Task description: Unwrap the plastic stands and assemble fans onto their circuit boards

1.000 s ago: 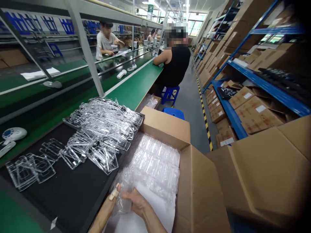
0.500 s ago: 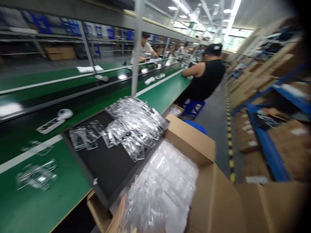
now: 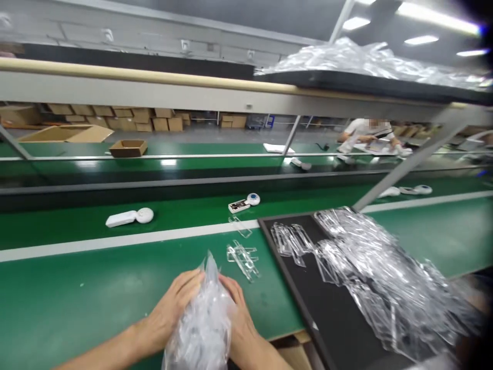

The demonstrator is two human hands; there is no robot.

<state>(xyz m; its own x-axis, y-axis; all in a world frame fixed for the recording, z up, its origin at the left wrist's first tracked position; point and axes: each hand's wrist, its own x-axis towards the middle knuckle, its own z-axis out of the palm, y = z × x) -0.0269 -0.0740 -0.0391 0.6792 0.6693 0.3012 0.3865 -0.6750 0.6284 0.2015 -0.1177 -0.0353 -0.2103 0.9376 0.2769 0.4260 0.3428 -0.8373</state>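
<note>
My left hand (image 3: 169, 308) and my right hand (image 3: 239, 318) grip a clear plastic bag (image 3: 202, 321) from either side, low over the green workbench (image 3: 96, 293). The bag's top end is twisted into a peak, and its contents are hard to make out. Just above my hands, a small clear plastic frame piece (image 3: 242, 262) lies on the bench, with another (image 3: 241, 226) farther back. To the right, a black tray (image 3: 327, 329) bears a heap of clear plastic frames (image 3: 373, 272).
White handheld devices (image 3: 129, 217) lie along the bench's far side, beyond a white stripe (image 3: 115, 241). A metal frame rail (image 3: 154, 85) crosses the view. Beyond it, a seated co-worker (image 3: 365, 131) works at another bench. Stacked cardboard boxes (image 3: 119, 121) line the far wall.
The view has swung left, away from the open cardboard box and blue racks. Both hands now hold the bag over the green bench instead of over the box.
</note>
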